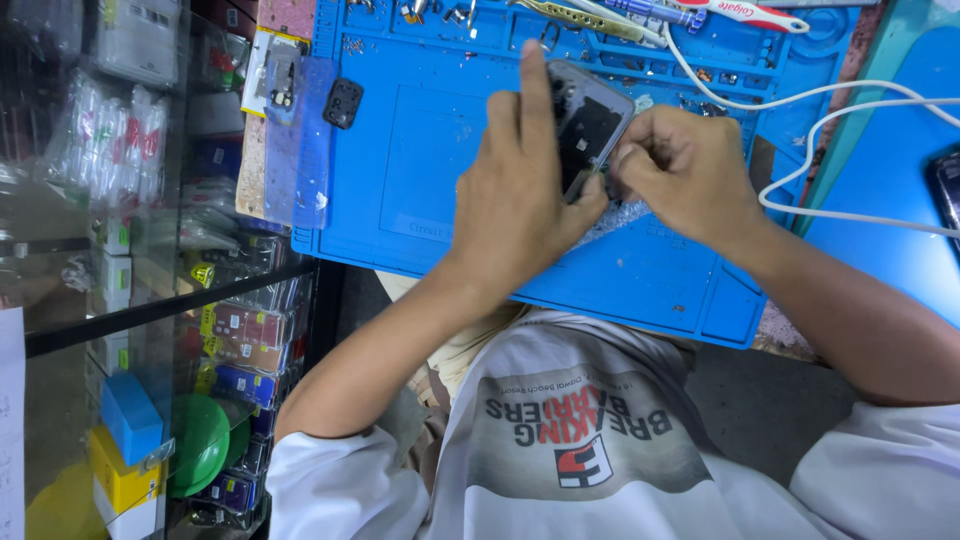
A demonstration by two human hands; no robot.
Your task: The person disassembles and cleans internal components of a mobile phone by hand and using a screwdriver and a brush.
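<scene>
Our left hand point(520, 200) has its pointer finger stretched out flat, pressing down on the dark, opened phone with the grey frame point(590, 120), while the thumb hugs its lower edge. Our right hand point(690, 170) is curled up tight, fingertips pinched together at the phone's near corner; we cannot tell what small thing they pinch, because it is hidden. The phone lies tilted on the big blue rubber work mat point(450, 150), near its middle. To do this bit well, we should keep the left finger pressing so the phone does not slide, and move the pinched fingers slowly and gently. A small black square part point(343, 103) lies on the mat, well apart to the left. A white cable point(800, 100) loops just beside our right wrist, so we should keep clear of it.
</scene>
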